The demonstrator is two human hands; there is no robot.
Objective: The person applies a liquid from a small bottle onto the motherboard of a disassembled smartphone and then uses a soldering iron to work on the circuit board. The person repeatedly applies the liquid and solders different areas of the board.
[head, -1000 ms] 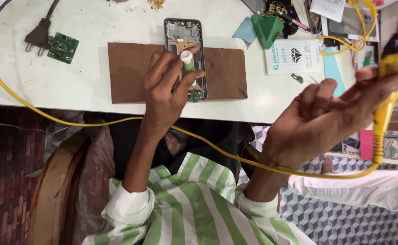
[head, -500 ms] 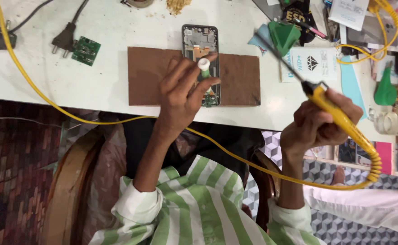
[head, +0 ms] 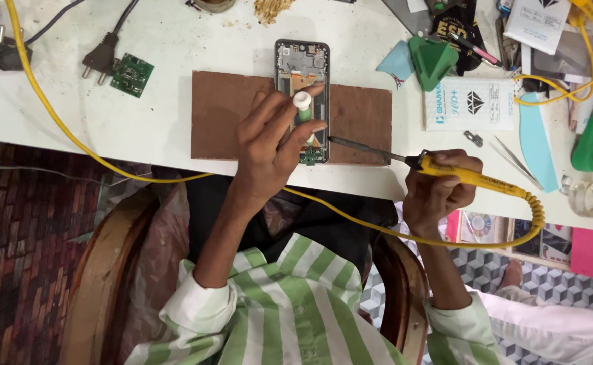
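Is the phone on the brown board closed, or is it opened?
Opened: the phone shows bare inner parts, no cover, under the left hand.

a phone repair workshop: soldering iron [head: 472, 177], circuit board [head: 132, 75], tweezers [head: 513, 159], opened phone [head: 302, 74].

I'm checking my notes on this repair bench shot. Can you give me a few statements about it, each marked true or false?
1. The right hand holds a yellow soldering iron. True.
2. The left hand is empty. False: it holds a small green and white tube.
3. The opened phone lies on a brown board. True.
4. The iron's tip points away from the phone. False: it points toward the phone's lower end.
5. A small green circuit board lies beside a black plug. True.
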